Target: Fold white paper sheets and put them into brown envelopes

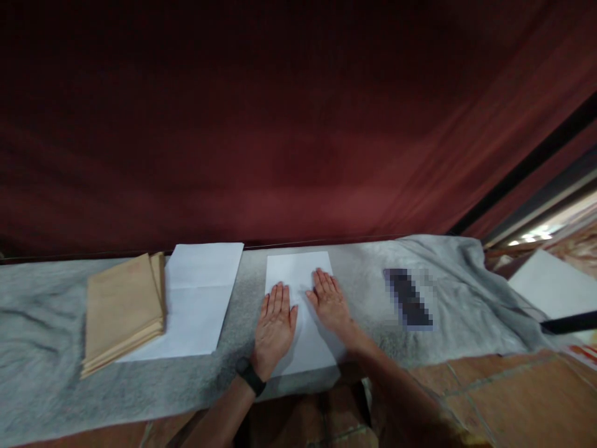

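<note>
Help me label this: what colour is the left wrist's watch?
The watch is black, shown best in the head view.

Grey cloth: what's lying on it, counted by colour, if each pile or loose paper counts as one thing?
Brown: 1, the paper pile
White: 2, the paper partly under that pile and the paper beneath the left hand and right hand
Dark: 1, a blurred flat item
Total: 4

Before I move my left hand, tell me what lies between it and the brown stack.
White paper, partly under the brown stack, then a bare strip of grey cloth before the left hand; the head view shows it.
</note>
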Motion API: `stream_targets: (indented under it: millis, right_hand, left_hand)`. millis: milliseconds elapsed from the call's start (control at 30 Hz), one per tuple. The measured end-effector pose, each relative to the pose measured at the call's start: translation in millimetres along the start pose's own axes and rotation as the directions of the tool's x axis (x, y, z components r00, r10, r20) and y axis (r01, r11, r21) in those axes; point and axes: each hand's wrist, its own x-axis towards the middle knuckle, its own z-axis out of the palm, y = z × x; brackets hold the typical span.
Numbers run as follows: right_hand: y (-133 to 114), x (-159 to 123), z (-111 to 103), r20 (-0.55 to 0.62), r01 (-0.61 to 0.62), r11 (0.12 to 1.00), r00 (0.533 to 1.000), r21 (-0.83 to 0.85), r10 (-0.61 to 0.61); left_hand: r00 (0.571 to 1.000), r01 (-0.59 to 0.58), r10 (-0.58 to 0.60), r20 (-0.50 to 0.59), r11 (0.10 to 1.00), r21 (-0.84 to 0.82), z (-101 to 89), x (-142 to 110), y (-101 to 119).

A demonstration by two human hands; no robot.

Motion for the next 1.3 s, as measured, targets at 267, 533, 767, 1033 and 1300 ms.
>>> stream_targets:
  millis: [267, 533, 767, 1033, 1300]
  right_hand:
    - [33, -4, -7, -0.002, -0.117, 0.987, 0.993, -0.112, 0.118]
    - [41, -18, -19, -0.062, -0.163, 0.976, 0.986, -0.147, 0.155]
    - [-7, -54, -26, 0.022, 0.157, 0.988, 0.987, -0.001, -0.157]
    - [16, -73, -33, 0.022, 0.143, 0.987, 0.99, -0.077, -0.141]
    - [55, -73, -46, 0.151, 0.069, 0.998, 0.986, 0.007, -0.069]
  left_hand:
    - [0.996, 0.088, -0.089, -0.013, 0.994, -0.058, -7.1, -6, -14]
    - [0.988, 0.129, -0.13, -0.086, 0.992, -0.014, -9.9, -14, -20]
    - [0.989, -0.144, 0.143, -0.023, 0.989, -0.022, -18.3, -33, 24]
    - [0.993, -0.114, 0.113, 0.033, 0.993, 0.035, -28.2, -50, 10]
    - [0.989, -0.03, 0.033, 0.145, 0.999, -0.021, -41.4, -64, -6]
